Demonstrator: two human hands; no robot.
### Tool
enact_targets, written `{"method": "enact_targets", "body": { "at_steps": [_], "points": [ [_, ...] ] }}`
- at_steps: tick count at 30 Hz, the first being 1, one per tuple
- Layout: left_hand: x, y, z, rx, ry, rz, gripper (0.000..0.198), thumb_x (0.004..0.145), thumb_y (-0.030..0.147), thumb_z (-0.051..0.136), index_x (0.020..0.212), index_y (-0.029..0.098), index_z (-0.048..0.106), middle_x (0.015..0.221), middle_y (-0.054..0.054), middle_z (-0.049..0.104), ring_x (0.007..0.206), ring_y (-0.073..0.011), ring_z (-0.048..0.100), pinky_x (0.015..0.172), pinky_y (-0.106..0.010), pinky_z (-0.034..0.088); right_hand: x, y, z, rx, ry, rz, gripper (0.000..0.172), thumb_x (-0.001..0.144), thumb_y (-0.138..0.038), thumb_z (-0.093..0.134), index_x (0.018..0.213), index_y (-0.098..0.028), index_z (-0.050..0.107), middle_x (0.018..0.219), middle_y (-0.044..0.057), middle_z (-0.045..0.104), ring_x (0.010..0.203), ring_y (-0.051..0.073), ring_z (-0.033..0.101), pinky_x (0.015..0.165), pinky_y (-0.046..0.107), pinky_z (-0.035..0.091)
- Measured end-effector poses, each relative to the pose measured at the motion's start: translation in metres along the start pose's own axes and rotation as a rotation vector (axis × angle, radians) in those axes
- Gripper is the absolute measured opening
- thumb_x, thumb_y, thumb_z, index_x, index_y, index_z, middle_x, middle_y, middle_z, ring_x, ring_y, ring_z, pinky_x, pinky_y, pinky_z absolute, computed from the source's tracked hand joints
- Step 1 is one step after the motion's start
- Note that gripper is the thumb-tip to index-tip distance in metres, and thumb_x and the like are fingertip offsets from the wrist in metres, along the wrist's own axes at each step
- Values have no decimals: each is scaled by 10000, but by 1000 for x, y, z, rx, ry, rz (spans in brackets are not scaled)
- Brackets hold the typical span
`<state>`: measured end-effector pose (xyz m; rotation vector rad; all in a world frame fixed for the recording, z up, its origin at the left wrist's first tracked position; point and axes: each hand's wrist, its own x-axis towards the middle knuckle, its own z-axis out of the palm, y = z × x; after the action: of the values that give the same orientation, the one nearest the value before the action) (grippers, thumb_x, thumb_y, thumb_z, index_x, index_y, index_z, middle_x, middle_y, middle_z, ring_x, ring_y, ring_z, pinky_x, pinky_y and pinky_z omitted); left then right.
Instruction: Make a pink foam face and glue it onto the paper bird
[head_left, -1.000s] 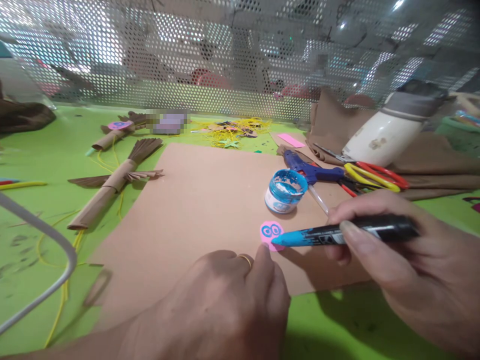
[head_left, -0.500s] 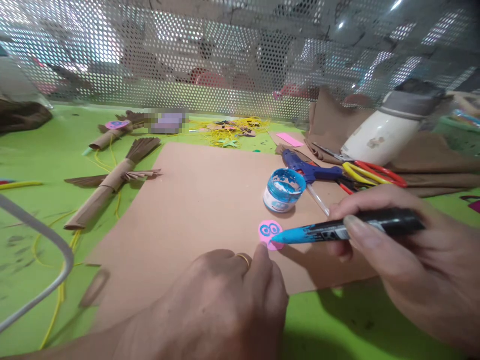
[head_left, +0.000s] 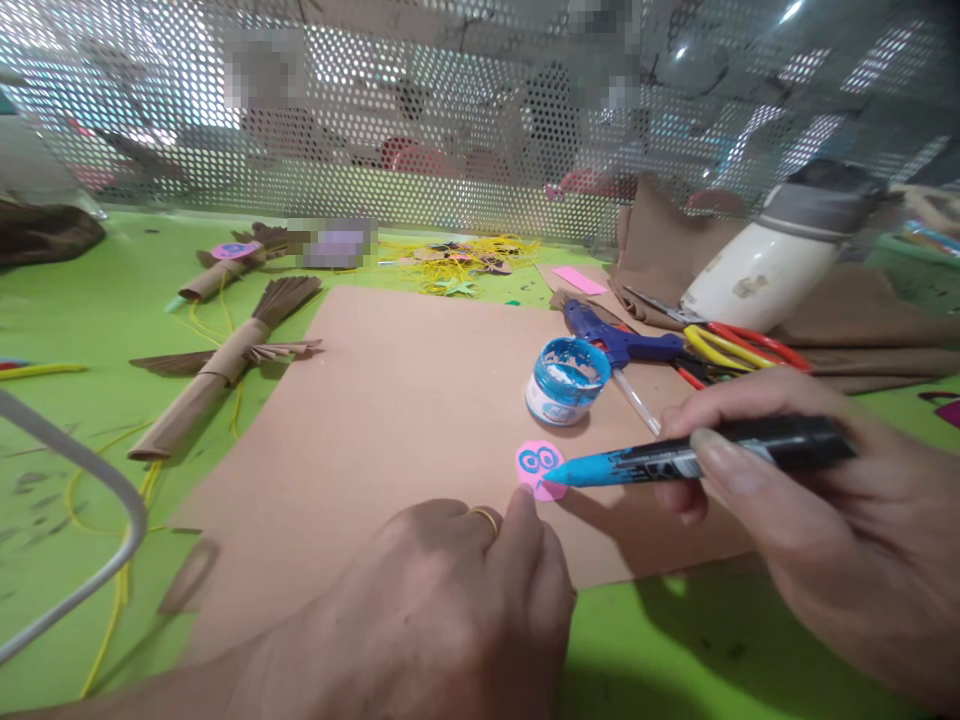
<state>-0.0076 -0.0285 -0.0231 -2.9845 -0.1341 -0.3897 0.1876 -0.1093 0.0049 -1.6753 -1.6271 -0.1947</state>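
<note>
- From here I can't read the lettering on the marker (head_left: pixel 645 463).
- Its long axis points left, nearly level, above the brown sheet (head_left: pixel 412 420), near its front edge.
- My right hand (head_left: pixel 832 530) encloses it; my left hand (head_left: pixel 465 590) touches the pink disc (head_left: pixel 541 472), grip opening unclear.

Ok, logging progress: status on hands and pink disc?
Right hand gripping marker, tip at pink disc. Left hand, fingertip at disc's lower edge. Disc on brown paper. Paint jar beyond, not blocking.
</note>
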Motion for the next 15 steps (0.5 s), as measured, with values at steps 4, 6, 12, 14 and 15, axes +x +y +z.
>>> {"method": "enact_targets", "body": {
  "at_steps": [4,6,12,14,15],
  "points": [
    [2,-1,1,-1,21,1,47,787,177,523,748,199,507,665,5,528,421,-152,369,388,-333,170,-1,1,0,-7,8,2,94,804,-297,484,755,-274,561,546,-69,584,492,93,563,517,216,421],
    [3,-2,1,-6,26,4,45,792,183,526,752,199,512,658,9,521,418,-155,365,383,-336,169,-3,2,-1,-30,16,30,95,804,-328,489,769,-283,565,529,-67,595,471,107,569,486,230,419],
    [3,0,1,17,16,2,23,784,175,534,789,197,531,690,3,542,426,-163,377,382,-341,192,-4,5,-1,-57,31,62,125,800,-386,484,774,-293,564,508,-59,593,442,128,564,409,245,397],
    [2,1,2,38,28,-13,24,778,176,538,787,197,533,691,-1,550,427,-166,378,384,-344,199,-4,5,-1,-57,33,46,117,803,-374,484,772,-292,560,509,-60,583,447,126,560,418,244,397],
    [2,1,2,46,37,-21,23,773,178,542,776,198,531,688,-1,552,426,-167,377,385,-344,201,-4,5,-1,-59,34,44,115,804,-368,484,767,-290,560,509,-60,580,449,125,558,423,244,397]
  ]
}}
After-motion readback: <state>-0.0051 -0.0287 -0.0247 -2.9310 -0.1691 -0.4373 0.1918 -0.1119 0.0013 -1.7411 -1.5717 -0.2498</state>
